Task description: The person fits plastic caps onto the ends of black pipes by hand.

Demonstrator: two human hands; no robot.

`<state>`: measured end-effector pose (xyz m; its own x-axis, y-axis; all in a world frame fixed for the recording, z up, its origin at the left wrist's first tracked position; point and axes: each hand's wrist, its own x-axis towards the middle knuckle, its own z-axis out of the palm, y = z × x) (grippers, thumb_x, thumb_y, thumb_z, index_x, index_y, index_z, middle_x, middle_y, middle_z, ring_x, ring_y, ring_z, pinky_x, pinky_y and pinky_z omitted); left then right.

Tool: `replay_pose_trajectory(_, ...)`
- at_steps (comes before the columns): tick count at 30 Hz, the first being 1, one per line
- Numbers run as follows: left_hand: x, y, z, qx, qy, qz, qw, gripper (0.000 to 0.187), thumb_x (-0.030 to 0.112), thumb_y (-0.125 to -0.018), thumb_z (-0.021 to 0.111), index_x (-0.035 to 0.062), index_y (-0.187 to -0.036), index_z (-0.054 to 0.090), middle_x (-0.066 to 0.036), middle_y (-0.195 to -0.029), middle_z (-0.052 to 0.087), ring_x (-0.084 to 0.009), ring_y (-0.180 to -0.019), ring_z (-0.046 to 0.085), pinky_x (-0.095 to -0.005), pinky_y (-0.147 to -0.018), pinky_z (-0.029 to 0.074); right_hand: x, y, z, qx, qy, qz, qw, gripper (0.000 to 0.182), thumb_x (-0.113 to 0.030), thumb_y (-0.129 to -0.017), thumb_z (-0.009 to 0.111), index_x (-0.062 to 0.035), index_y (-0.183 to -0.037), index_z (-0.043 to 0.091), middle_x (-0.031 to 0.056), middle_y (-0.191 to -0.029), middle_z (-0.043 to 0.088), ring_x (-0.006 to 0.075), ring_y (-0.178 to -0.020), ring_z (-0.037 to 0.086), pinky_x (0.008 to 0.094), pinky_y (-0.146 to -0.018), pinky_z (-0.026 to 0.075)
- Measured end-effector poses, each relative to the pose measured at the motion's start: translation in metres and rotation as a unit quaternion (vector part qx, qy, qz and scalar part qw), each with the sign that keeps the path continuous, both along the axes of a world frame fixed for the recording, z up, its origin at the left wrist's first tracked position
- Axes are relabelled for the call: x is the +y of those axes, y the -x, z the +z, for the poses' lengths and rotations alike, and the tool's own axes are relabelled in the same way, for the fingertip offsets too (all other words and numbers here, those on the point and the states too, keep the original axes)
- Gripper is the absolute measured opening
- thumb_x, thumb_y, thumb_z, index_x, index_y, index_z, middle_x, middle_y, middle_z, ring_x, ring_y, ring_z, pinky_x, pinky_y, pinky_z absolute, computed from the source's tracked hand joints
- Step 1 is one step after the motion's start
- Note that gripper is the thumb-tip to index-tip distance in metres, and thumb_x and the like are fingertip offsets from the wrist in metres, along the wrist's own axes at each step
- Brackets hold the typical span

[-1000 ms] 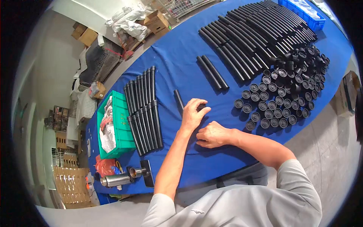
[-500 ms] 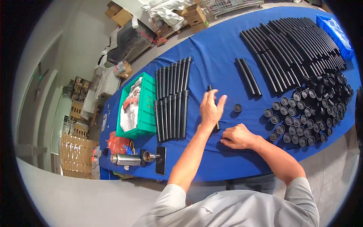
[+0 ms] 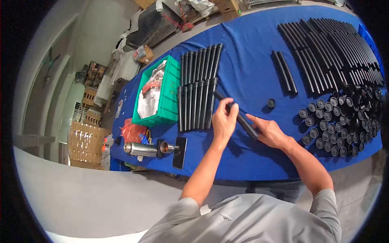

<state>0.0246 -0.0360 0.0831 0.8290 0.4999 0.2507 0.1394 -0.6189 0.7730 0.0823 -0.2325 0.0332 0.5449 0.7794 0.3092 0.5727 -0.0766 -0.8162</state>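
A black tube (image 3: 243, 120) slants between my hands, raised off the blue cloth. My left hand (image 3: 225, 123) is closed round its upper part, thumb and fingers on either side. At the lower end, my right hand (image 3: 271, 133) grips the tube with bent fingers, partly hiding that end. A single round black cap (image 3: 271, 103) lies on the cloth beyond my right hand. To the left, several black tubes with wider ends (image 3: 197, 103) lie side by side in two rows. Two plain tubes (image 3: 285, 73) lie together farther to the right.
Many black tubes (image 3: 330, 52) lie at the far right, with a heap of black caps (image 3: 332, 128) nearer me. A green crate (image 3: 170, 95) stands left on the blue-covered table (image 3: 247, 52). Nearby lie a steel flask (image 3: 139, 149), a phone (image 3: 180, 153) and a red bag (image 3: 133, 132).
My left hand has lifted the tube from the cloth and tilted it. My right hand has come onto its lower end. The whole view has shifted slightly.
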Motion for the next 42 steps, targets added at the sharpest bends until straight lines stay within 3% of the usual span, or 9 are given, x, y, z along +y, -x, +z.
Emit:
replay_pose_trajectory(1,-0.003,0.019,0.001,0.026,0.006,0.001,1.000,0.035,0.030,-0.097,0.069,0.0023,-0.117,0.066,-0.006,-0.066,0.064,-0.0134,-0.059,0.062,-0.0315,-0.055,0.047,0.003,0.004,-0.003,-0.024,-0.022,0.032,0.999,0.075,-0.015,-0.087,0.078,-0.0120,-0.153,0.043,0.0186,-0.108,0.069,0.0358,-0.096,0.070,0.0451,-0.083,0.055)
replay_pose_trajectory(4,-0.014,0.067,-0.007,0.076,0.096,0.007,0.992,0.042,0.037,-0.098,0.069,0.0019,-0.121,0.063,-0.011,-0.069,0.070,-0.0162,-0.057,0.067,-0.0311,-0.054,0.051,0.002,0.005,0.007,0.152,-0.059,0.144,0.976,0.083,-0.021,-0.086,0.082,-0.0154,-0.157,0.039,0.0164,-0.110,0.069,0.0284,-0.104,0.068,0.0417,-0.091,0.053)
replay_pose_trajectory(8,-0.022,0.102,-0.009,0.160,0.162,-0.010,0.974,0.055,0.037,-0.096,0.072,-0.0068,-0.125,0.061,-0.013,-0.079,0.076,-0.0166,-0.061,0.070,-0.0305,-0.059,0.054,0.005,0.002,-0.002,0.301,-0.092,0.204,0.927,0.067,-0.015,-0.085,0.083,-0.0069,-0.146,0.055,0.0144,-0.126,0.068,0.0220,-0.116,0.064,0.0370,-0.100,0.050)
replay_pose_trajectory(14,-0.012,0.120,-0.015,0.188,-0.190,-0.053,0.962,0.064,0.025,-0.077,0.089,-0.0016,-0.129,0.063,-0.006,-0.065,0.064,-0.0166,-0.057,0.062,-0.0323,-0.059,0.052,0.000,0.000,-0.001,0.255,-0.060,0.230,0.937,0.049,-0.017,-0.085,0.080,-0.0032,-0.130,0.066,0.0114,-0.117,0.073,0.0198,-0.106,0.068,0.0354,-0.094,0.052)
replay_pose_trajectory(18,-0.008,0.105,-0.008,0.060,-0.372,-0.087,0.922,0.062,0.017,-0.071,0.089,0.0039,-0.127,0.065,-0.010,-0.092,0.065,-0.0287,-0.089,0.064,-0.0384,-0.082,0.052,0.001,0.000,-0.007,0.268,-0.062,0.232,0.933,0.054,-0.016,-0.086,0.079,-0.0064,-0.137,0.062,0.0116,-0.113,0.073,0.0200,-0.103,0.068,0.0354,-0.092,0.053)
replay_pose_trajectory(23,-0.002,0.102,-0.029,0.091,-0.187,-0.114,0.972,0.044,0.011,-0.076,0.085,0.0017,-0.113,0.061,-0.013,-0.094,0.067,-0.0294,-0.088,0.066,-0.0372,-0.083,0.053,0.001,0.000,-0.014,0.277,-0.092,0.240,0.926,0.053,-0.017,-0.088,0.078,-0.0097,-0.138,0.062,0.0092,-0.113,0.073,0.0184,-0.104,0.067,0.0352,-0.092,0.053)
replay_pose_trajectory(28,0.015,0.099,-0.018,0.215,0.088,-0.129,0.964,0.034,0.007,-0.079,0.083,0.0008,-0.104,0.061,-0.010,-0.102,0.072,-0.0187,-0.090,0.069,-0.0350,-0.081,0.055,-0.002,-0.004,-0.007,0.322,-0.057,0.243,0.913,0.047,-0.011,-0.086,0.072,-0.0109,-0.133,0.067,0.0047,-0.089,0.072,0.0119,-0.071,0.060,0.0306,-0.066,0.051)
replay_pose_trajectory(39,0.046,0.094,-0.007,0.219,0.040,-0.279,0.934,0.045,0.033,-0.095,0.071,-0.0022,-0.123,0.069,-0.010,-0.113,0.067,-0.0216,-0.102,0.066,-0.0326,-0.094,0.051,-0.004,-0.006,0.000,0.399,-0.052,0.263,0.877,0.045,-0.012,-0.089,0.072,-0.0134,-0.133,0.068,0.0032,-0.084,0.072,0.0106,-0.069,0.062,0.0282,-0.063,0.052)
replay_pose_trajectory(42,0.044,0.097,-0.012,0.227,0.111,-0.235,0.938,0.047,0.024,-0.094,0.073,0.0001,-0.133,0.064,-0.011,-0.113,0.067,-0.0201,-0.102,0.065,-0.0335,-0.090,0.052,-0.004,-0.007,-0.001,0.341,-0.048,0.238,0.908,0.046,-0.012,-0.089,0.072,-0.0130,-0.135,0.066,0.0031,-0.083,0.071,0.0108,-0.068,0.063,0.0286,-0.064,0.053)
